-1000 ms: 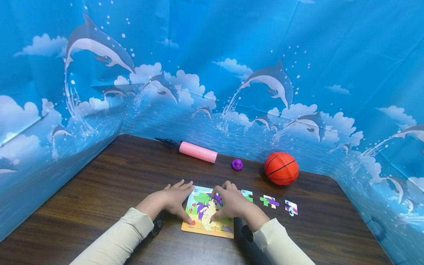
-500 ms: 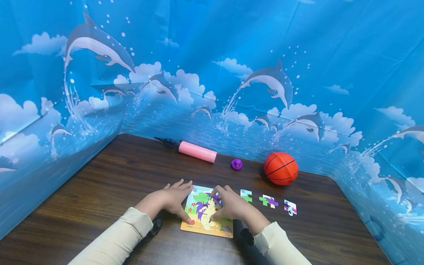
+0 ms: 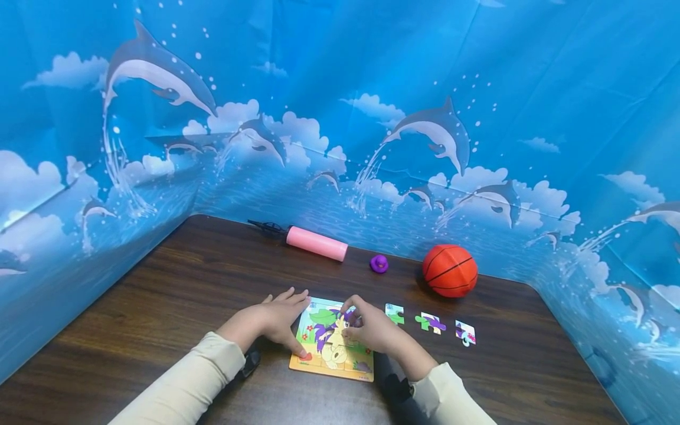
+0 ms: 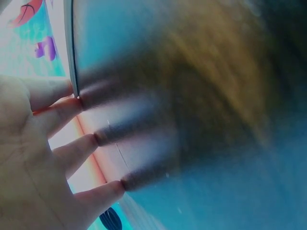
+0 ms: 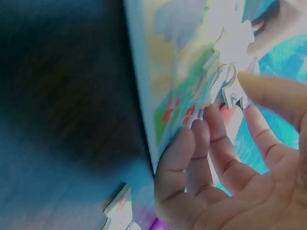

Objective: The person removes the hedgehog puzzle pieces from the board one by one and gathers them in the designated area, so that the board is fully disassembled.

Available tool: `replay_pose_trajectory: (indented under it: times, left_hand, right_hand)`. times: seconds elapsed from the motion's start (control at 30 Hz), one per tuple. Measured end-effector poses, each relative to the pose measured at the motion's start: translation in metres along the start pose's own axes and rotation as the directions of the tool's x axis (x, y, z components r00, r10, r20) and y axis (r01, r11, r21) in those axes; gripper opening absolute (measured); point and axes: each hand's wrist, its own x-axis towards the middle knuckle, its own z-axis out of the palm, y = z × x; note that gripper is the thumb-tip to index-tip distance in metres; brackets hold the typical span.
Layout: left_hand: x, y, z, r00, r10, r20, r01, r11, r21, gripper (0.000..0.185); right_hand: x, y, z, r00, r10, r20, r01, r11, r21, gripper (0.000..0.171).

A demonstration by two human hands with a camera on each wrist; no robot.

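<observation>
The left hand (image 3: 273,321) lies with straight fingers on the left edge of the puzzle board (image 3: 332,354), near the desk's (image 3: 186,283) front. The right hand (image 3: 372,327) pinches a puzzle piece (image 5: 230,72) over the board.

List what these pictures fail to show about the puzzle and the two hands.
- Head view: the right hand covers the puzzle board's upper right, so the piece under its fingers is hidden.
- Left wrist view: the left hand's fingertips and the table beyond are smeared by blur.
- Right wrist view: the board's picture is cut off by the frame edge.
- Head view: the prints on the three loose pieces are too small to read.
</observation>
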Motion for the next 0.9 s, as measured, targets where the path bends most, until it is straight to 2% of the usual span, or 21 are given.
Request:
replay_pose_trajectory:
  times: [0.27, 0.4, 0.47, 0.63, 0.9]
  left_hand:
    - [0.0, 0.001, 0.0, 1.0, 0.0, 0.005, 0.0, 1.0, 0.009, 0.11]
    - [0.001, 0.0, 0.0, 1.0, 0.001, 0.004, -0.002, 1.0, 0.006, 0.11]
    - [0.001, 0.0, 0.001, 1.0, 0.005, 0.003, -0.005, 1.0, 0.004, 0.11]
    - [0.001, 0.0, 0.001, 1.0, 0.012, 0.004, -0.012, 1.0, -0.003, 0.11]
    - [0.003, -0.001, 0.0, 1.0, 0.008, 0.0, -0.008, 1.0, -0.003, 0.111]
  right_hand:
    - [-0.003, -0.001, -0.004, 1.0, 0.005, -0.005, -0.004, 0.992, 0.129, 0.02]
    - [-0.004, 0.005, -0.006, 1.0, 0.029, -0.01, -0.025, 0.966, 0.256, 0.019]
    - [-0.004, 0.01, -0.008, 0.998, 0.067, -0.008, -0.06, 0.938, 0.342, 0.02]
    - [-0.01, 0.027, -0.02, 0.984, 0.177, 0.013, -0.156, 0.828, 0.538, 0.027]
    - [-0.045, 0.076, -0.053, 0.976, 0.216, 0.029, -0.177, 0.706, 0.686, 0.029]
